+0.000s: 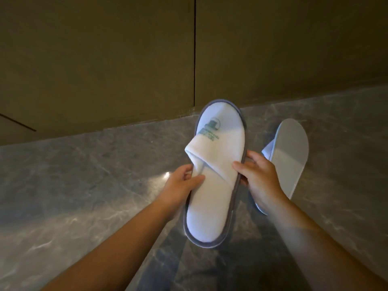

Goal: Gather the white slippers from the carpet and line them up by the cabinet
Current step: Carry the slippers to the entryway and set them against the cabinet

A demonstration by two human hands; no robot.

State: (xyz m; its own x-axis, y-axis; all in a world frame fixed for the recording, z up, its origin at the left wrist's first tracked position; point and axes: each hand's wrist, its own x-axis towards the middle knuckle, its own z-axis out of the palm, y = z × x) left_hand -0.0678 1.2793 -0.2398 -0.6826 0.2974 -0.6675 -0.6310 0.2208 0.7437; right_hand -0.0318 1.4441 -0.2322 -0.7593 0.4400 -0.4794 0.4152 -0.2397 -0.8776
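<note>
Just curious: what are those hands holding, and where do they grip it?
A white slipper, gripped mid-length: left hand at the strap's edge, right hand on the opposite rim.

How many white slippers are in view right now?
2. One slipper is held in both hands, top up; the second slipper, sole up, is behind the right hand. Others may be out of view.

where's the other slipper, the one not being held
In the head view, the second slipper lies sole-up on the marble floor, right of the right hand, near the cabinet.

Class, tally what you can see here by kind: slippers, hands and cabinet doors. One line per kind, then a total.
White slippers: 2, one held, one sole-up
Hands: 2, left hand, right hand
Cabinet doors: 2
Total: 6
</note>
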